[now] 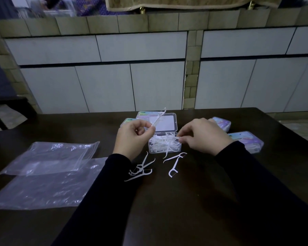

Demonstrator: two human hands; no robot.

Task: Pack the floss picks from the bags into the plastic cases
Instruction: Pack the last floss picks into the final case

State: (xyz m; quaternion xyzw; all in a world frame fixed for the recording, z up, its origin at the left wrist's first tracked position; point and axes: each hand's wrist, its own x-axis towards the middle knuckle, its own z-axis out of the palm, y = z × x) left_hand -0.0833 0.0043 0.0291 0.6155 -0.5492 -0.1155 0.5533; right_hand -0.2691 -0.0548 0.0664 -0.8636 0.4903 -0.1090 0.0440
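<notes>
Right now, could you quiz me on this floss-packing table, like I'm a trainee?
1. True or false: the open case already contains floss picks.
2. What does the left hand pinch? A) a bag B) a single floss pick C) a lid
3. Where do the clear plastic bags lie relative to the open case: its left or its right?

Key: 1 true; 2 B; 3 left. Loose picks also lie on the table, and the right hand touches the case's edge.
</notes>
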